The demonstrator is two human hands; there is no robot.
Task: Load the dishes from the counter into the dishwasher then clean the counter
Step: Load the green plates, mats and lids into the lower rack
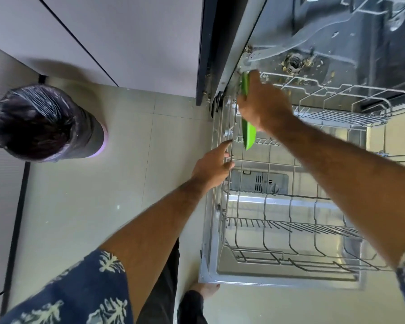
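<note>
Care matters here: with our right hand gripping the green plate on edge and our left hand steadying the lower rack with loosely curled fingers, we should slot it between tines.

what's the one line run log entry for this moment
stage: loading | right hand: holding green plate over lower rack | left hand: on rack's left edge | rack: otherwise empty | bin: on floor, left

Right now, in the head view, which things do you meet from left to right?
Lined bin → left hand on the rack's edge → green dish gripped by the right hand → lower dishwasher rack.
</note>
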